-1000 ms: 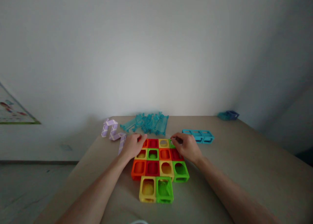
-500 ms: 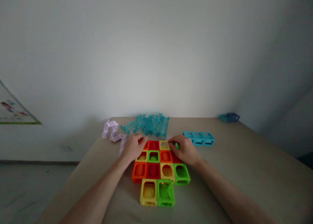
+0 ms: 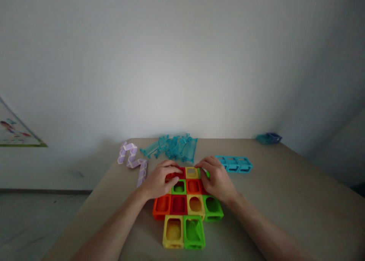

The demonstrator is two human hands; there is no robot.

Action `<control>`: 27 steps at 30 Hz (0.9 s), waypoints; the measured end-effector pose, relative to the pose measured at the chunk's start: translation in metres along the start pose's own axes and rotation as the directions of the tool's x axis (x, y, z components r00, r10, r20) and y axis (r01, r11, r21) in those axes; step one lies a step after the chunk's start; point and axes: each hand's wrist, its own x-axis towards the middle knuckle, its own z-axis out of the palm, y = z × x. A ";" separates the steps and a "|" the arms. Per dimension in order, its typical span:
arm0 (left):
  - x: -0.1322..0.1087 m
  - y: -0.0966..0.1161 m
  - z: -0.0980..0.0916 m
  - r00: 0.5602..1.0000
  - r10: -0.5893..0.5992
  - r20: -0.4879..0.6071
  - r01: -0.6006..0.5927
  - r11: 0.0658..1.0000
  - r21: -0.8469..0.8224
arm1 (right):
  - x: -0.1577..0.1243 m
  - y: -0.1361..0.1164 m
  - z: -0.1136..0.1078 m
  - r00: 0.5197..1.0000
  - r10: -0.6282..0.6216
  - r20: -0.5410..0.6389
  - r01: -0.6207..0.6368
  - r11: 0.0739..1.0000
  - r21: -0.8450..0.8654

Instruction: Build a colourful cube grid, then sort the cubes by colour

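Several red, orange, yellow and green hollow blocks lie joined in rows on the table, with a yellow block (image 3: 173, 232) and a green block (image 3: 194, 232) side by side at the near end. My left hand (image 3: 162, 179) rests over the back left of the rows, thumb and fingers apart across a red block (image 3: 179, 174). Around the back right corner, my right hand (image 3: 216, 179) has its fingers curled on a green block (image 3: 207, 174), which it partly hides. A yellow block (image 3: 192, 173) shows between the two hands.
Purple folded strip (image 3: 132, 160) lies at the left of the table (image 3: 285, 200). Behind the blocks is a pile of clear teal pieces (image 3: 176, 147). Three joined blue frames (image 3: 234, 164) lie to the right, and a dark blue piece (image 3: 273, 138) sits at the far right corner.
My left hand has moved right and spread over the back left blocks. My right hand stays at the back right corner. The whole view has shifted slightly.
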 end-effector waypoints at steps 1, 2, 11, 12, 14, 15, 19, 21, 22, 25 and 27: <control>0.000 0.000 0.000 1.000 -0.004 0.011 0.004 1.000 -0.005 | 0.000 0.004 -0.001 1.000 0.027 -0.009 -0.027 1.000 -0.007; 0.000 0.000 0.000 1.000 -0.005 0.019 0.005 1.000 -0.006 | 0.000 0.007 -0.001 0.999 0.049 -0.014 -0.049 0.999 -0.010; 0.000 0.004 -0.002 0.999 -0.026 0.023 0.028 0.997 -0.076 | -0.002 -0.007 0.001 0.975 -0.077 0.208 0.061 0.995 0.082; 0.000 0.004 -0.002 0.999 -0.047 0.006 0.047 0.996 -0.079 | -0.002 -0.008 0.002 0.971 -0.069 0.229 0.050 0.995 0.085; 0.001 0.005 0.000 0.995 -0.094 -0.026 0.092 0.992 -0.081 | -0.003 -0.008 0.004 0.966 -0.037 0.257 0.018 0.997 0.075; 0.001 0.005 0.001 0.992 -0.116 -0.038 0.113 0.990 -0.083 | -0.003 -0.007 0.005 0.963 -0.025 0.267 0.008 0.998 0.065; 0.003 0.004 0.004 0.978 -0.192 -0.080 0.186 0.979 -0.077 | -0.002 -0.004 0.006 0.958 0.002 0.286 -0.006 1.000 0.013; 0.002 0.003 0.004 0.965 -0.234 -0.117 0.229 0.972 -0.059 | -0.002 -0.006 0.006 0.957 0.016 0.290 -0.011 1.000 -0.018; 0.002 0.003 0.004 0.959 -0.249 -0.135 0.244 0.968 -0.052 | -0.002 -0.007 0.005 0.955 0.024 0.295 -0.014 0.999 -0.034; 0.002 0.002 0.003 0.953 -0.262 -0.151 0.258 0.965 -0.043 | 0.000 -0.013 0.004 0.957 0.019 0.289 0.005 0.997 -0.081; 0.002 0.001 0.003 0.952 -0.266 -0.150 0.262 0.964 -0.044 | 0.002 -0.018 0.004 0.962 -0.018 0.271 0.048 0.993 -0.105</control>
